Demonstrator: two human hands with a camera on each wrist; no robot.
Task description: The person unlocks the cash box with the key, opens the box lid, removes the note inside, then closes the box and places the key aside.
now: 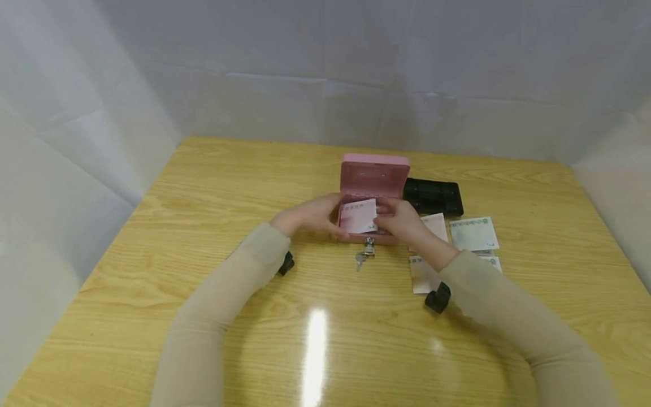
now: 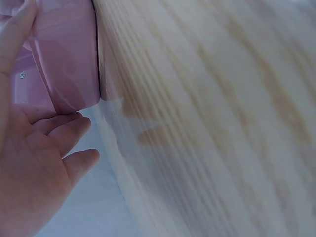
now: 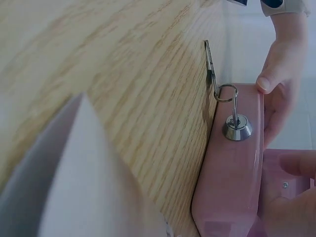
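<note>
Over the open pink box (image 1: 374,172), a banknote (image 1: 359,216), apparently pinched by right hand (image 1: 404,221), left hand (image 1: 307,215) gripping the box.

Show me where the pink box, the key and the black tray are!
pink box (image 1: 374,168): head view, on its raised lid.
key (image 3: 236,122): right wrist view, on the silver lock it sits in.
black tray (image 1: 433,196): head view, on the middle of its top.

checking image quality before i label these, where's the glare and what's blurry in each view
Head view: sharp, with a bright glare streak on the table near the camera. Left wrist view: the wood grain is smeared, the left hand and pink box soft. Right wrist view: the lock is crisp, the banknote a close blur.
</note>
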